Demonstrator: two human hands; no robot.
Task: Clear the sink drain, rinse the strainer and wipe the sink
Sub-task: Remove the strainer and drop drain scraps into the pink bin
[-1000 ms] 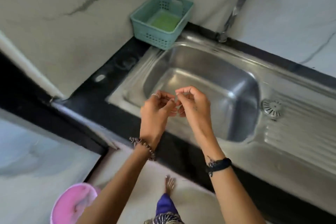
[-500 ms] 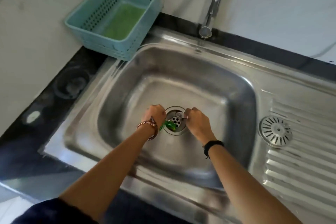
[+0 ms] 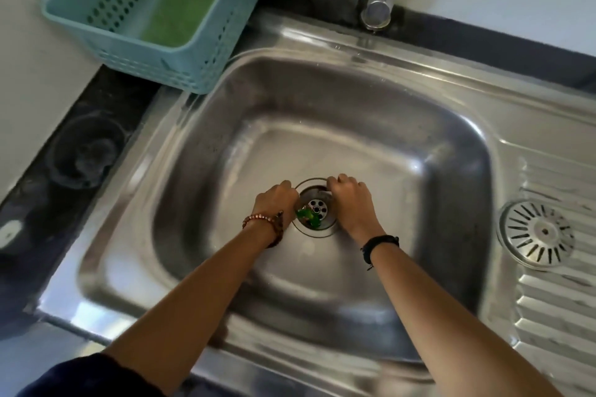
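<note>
Both hands at the drain (image 3: 317,210), left hand (image 3: 276,203) and right hand (image 3: 350,200) curled, grip unclear; green scraps (image 3: 308,216) on strainer may slip down if jostled.

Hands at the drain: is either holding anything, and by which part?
Cannot be told. Both the left hand and right hand curl at the drain rim; green scraps lie beside the left, grip hidden.

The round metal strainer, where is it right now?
In the head view the strainer lies flat on the ridged drainboard, right of the basin, well clear of the right hand at the drain.
</note>
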